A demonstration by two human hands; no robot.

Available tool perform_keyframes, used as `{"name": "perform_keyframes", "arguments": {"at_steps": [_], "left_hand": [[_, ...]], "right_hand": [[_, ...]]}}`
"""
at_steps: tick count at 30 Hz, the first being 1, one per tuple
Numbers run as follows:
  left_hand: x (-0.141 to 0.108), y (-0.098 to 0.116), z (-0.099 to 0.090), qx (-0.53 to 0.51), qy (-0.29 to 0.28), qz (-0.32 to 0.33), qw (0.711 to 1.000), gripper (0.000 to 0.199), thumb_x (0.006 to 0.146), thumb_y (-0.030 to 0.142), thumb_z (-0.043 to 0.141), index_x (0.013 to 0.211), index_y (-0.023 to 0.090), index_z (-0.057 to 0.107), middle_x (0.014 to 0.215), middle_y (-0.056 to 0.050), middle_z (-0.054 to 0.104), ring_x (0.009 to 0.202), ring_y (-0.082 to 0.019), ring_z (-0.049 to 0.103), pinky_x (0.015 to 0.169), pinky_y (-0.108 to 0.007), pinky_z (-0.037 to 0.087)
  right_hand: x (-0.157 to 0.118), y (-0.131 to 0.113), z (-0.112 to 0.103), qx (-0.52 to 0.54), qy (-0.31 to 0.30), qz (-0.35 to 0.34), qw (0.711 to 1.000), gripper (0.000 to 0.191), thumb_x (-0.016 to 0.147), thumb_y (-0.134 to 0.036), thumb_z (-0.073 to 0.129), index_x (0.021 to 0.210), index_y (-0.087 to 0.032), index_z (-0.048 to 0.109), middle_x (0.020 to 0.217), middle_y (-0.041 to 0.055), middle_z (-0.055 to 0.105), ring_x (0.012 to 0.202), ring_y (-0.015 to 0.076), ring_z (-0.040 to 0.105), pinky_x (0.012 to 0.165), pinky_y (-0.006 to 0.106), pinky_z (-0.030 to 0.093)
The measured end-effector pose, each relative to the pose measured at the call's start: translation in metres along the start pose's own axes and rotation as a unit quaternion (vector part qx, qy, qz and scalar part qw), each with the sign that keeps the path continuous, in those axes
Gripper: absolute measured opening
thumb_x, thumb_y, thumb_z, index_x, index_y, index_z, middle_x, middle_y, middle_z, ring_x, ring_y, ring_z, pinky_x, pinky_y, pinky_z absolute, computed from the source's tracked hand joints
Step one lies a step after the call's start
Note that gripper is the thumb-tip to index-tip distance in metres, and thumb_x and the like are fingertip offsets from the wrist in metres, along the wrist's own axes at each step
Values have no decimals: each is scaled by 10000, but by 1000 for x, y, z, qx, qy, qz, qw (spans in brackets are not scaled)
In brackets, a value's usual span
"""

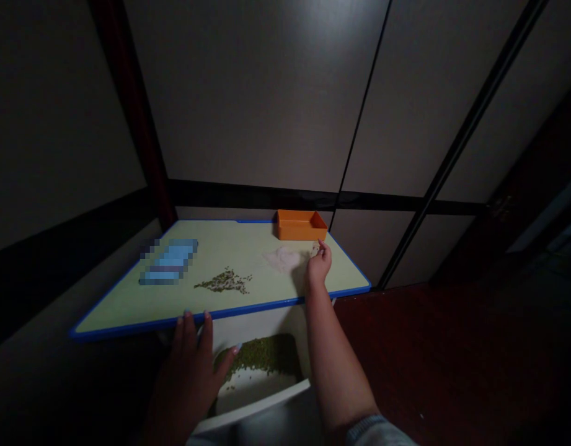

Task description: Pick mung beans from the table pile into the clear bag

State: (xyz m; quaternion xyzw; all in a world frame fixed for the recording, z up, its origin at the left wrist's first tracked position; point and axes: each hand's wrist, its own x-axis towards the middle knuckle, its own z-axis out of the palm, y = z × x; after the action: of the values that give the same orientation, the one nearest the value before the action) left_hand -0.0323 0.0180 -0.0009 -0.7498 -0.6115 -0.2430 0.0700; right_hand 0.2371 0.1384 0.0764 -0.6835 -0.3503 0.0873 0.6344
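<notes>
Left hand (192,365): open, fingers spread, tips at the near edge of the table; thumb pointing over the left part of the tub. I saw nothing held in it.

Right hand (318,266): raised over the right part of the table, fingers curled. I could not tell whether they gripped anything. A few small pale bits (315,249) showed just beside the fingertips.

Table: one pale yellow-green flat top (229,244) with a blue edging (266,306).

Loose dark green grains (224,282): scattered in a thin patch on the table, left of centre, towards the near edge.

Low whitish heap of fine matter (283,258): spread on the table between the green patch and the right hand; I could not make out single pieces.

Orange rectangular open-topped box (300,232): at the far right of the table, beyond the right hand; I could see no contents.

Light-blue oblong item (171,261): at the table's left, blurred into blocks.

White rectangular open tub (257,322): below the near edge, between the forearms. It held a bed of green grains (266,353), banked towards the far side, with pale bottom visible nearer me.
</notes>
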Motion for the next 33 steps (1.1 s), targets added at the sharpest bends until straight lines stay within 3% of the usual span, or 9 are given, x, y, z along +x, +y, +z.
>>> {"name": "perform_keyframes", "arguments": {"at_steps": [3, 5, 7, 10, 13, 15, 23, 28, 33], "left_hand": [[0, 4, -5, 5, -10, -16, 1000, 810, 791, 581, 399, 1370, 16, 379, 1520, -305, 196, 1438, -401, 138, 1053, -527, 363], [-1, 6, -7, 7, -9, -15, 1000, 798, 793, 580, 415, 1367, 26, 389, 1521, -297, 203, 1438, -392, 143, 1059, -513, 362], [-1, 7, -8, 12, -6, -12, 1000, 776, 795, 569, 435, 1359, 37, 407, 1516, -293, 222, 1434, -390, 164, 1068, -507, 357], [-2, 8, -9, 18, -1, -9, 1000, 765, 802, 558, 445, 1366, 44, 401, 1513, -294, 229, 1424, -395, 193, 1060, -502, 368], [-3, 8, -9, 25, 0, -10, 1000, 763, 811, 555, 436, 1382, 50, 382, 1517, -290, 222, 1421, -396, 201, 1044, -492, 390], [-3, 8, -9, 28, 2, -9, 1000, 760, 814, 551, 436, 1384, 52, 379, 1517, -289, 224, 1422, -394, 198, 1040, -487, 396], [-4, 8, -9, 22, 7, -1, 1000, 786, 799, 563, 458, 1379, 39, 383, 1512, -297, 230, 1422, -399, 202, 1067, -492, 365], [-5, 9, -10, 18, 3, -9, 1000, 789, 804, 575, 443, 1401, 66, 353, 1529, -277, 203, 1427, -390, 190, 1050, -497, 382], [-4, 10, -12, 12, -2, -6, 1000, 795, 810, 582, 428, 1403, 59, 345, 1526, -290, 193, 1430, -396, 168, 1051, -497, 379]], "right_hand": [[-3, 0, 6, 75, -17, 18, 997, 481, 889, -127, 177, 1285, -114, 451, 1290, 178, 538, 1170, 138, 559, 948, 295, 457], [-9, -3, 14, 160, -68, 7, 985, 422, 896, -157, 229, 1217, -128, 502, 1248, 170, 573, 1100, 145, 604, 920, 307, 478], [-18, -7, 22, 214, -155, -15, 964, 326, 876, -175, 338, 1085, -139, 586, 1158, 145, 633, 1028, 161, 634, 927, 338, 481], [-36, -15, 28, 212, -310, -86, 923, 220, 797, -155, 495, 925, -167, 673, 1032, 88, 698, 996, 173, 638, 978, 360, 451], [-54, -23, 28, 196, -460, -138, 855, 212, 786, -184, 554, 930, -180, 709, 1026, 71, 714, 975, 173, 645, 953, 349, 467], [-63, -28, 28, 168, -512, -151, 829, 219, 796, -196, 563, 947, -183, 721, 1022, 71, 719, 963, 178, 650, 922, 346, 481], [-72, -35, 25, 44, -559, -254, 788, 287, 795, -65, 548, 976, -174, 743, 992, 69, 716, 923, 149, 628, 860, 281, 479], [-72, -34, 25, -3, -547, -293, 784, 312, 790, -37, 542, 976, -191, 741, 998, 55, 728, 934, 147, 631, 862, 273, 475], [-70, -29, 31, -15, -505, -308, 806, 327, 781, -9, 526, 948, -190, 740, 973, 46, 740, 928, 151, 646, 877, 279, 473]]}}
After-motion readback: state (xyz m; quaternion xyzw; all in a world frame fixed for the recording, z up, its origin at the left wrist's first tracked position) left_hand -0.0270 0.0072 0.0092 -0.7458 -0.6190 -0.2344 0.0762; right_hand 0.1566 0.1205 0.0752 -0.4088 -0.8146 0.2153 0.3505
